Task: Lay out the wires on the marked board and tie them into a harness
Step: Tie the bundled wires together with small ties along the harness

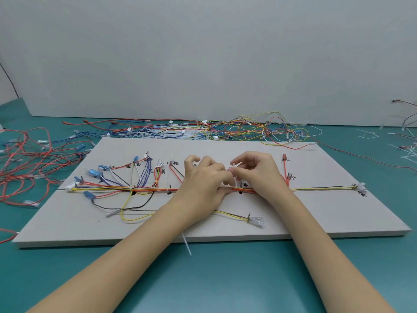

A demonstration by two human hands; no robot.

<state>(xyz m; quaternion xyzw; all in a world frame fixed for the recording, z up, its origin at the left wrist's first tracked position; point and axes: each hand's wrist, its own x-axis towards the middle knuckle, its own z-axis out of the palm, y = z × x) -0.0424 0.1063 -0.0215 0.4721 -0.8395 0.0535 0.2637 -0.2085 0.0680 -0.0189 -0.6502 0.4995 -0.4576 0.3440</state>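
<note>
A grey marked board [293, 218] lies on the green table with coloured wires laid along a central trunk [149, 190] and branching to labelled pegs. Both hands meet over the middle of the trunk. My left hand [203, 177] and my right hand [255, 170] pinch a white cable tie [235, 177] that stands upright around the bundle. The part of the trunk under my hands is hidden. Yellow and black wires [322, 188] run right to a white connector [360, 187].
Loose wires are heaped behind the board [225, 129] and at the left [27, 159]. Spare white cable ties [406, 152] lie at the far right. Another tie [187, 245] pokes over the board's front edge. A grey wall stands behind.
</note>
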